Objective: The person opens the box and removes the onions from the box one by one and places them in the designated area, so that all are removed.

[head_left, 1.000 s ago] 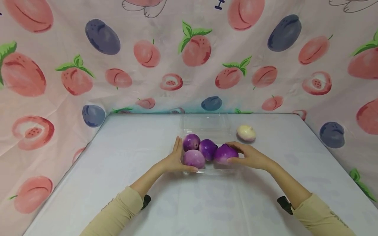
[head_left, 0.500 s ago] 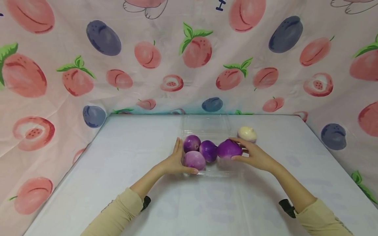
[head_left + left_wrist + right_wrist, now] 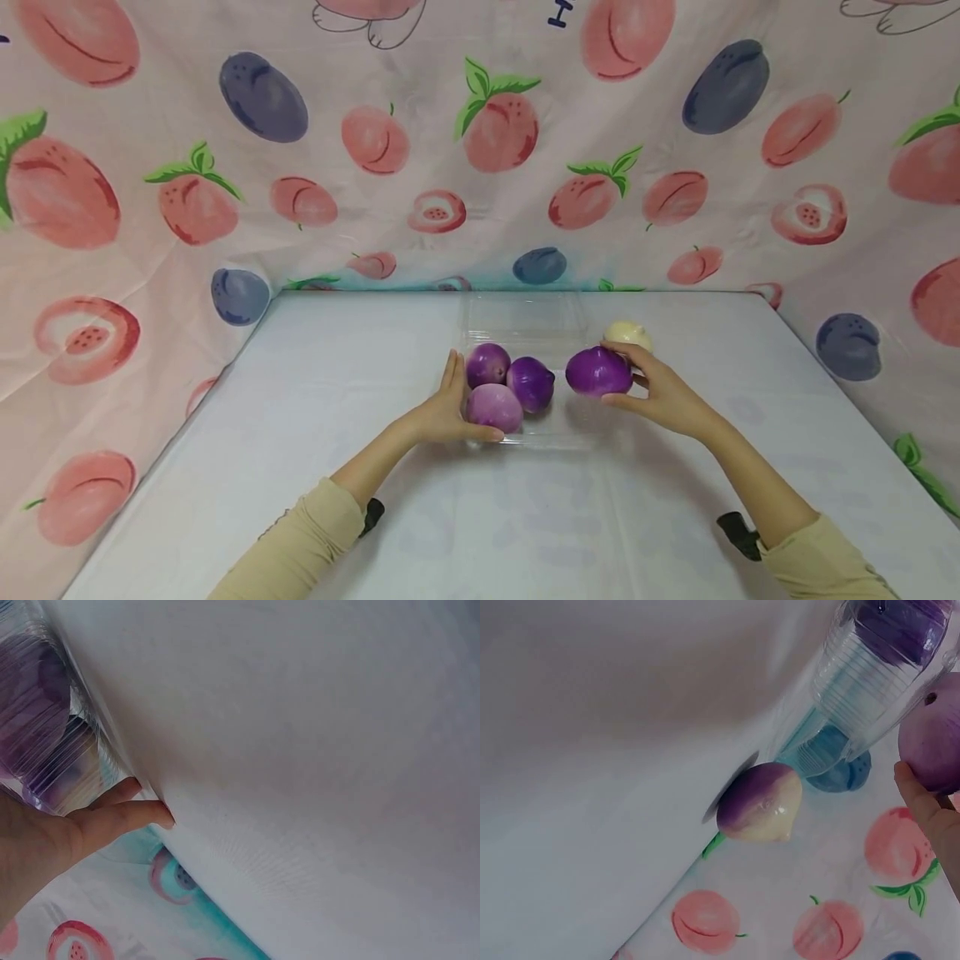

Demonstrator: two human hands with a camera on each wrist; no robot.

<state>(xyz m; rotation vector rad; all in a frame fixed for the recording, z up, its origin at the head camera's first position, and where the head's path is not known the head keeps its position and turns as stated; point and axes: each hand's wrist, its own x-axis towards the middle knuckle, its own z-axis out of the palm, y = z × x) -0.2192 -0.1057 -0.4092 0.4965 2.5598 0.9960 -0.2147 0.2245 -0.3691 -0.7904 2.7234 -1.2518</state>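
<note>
My right hand (image 3: 660,392) holds a dark purple onion (image 3: 598,372) between thumb and fingers, raised at the right end of a clear plastic box (image 3: 573,429). In the right wrist view that onion (image 3: 934,739) shows a small dark hole, and only part of the hand (image 3: 934,817) is in frame. Three purple onions sit at the box's left: a dark one (image 3: 488,365) at the back, another (image 3: 531,385) beside it, a paler one (image 3: 494,408) in front. With straight fingers along the left wall and thumb at the front edge, my left hand (image 3: 444,410) touches the box.
A pale yellow and purple onion (image 3: 627,335) lies on the white table (image 3: 337,358), behind my right hand. The box's clear lid (image 3: 522,312) is folded back toward the fruit-printed cloth (image 3: 300,250) that rises behind the table.
The dark purple onion in my right hand has risen and moved right, away from the other onions in the box. My left hand has stayed in place.
</note>
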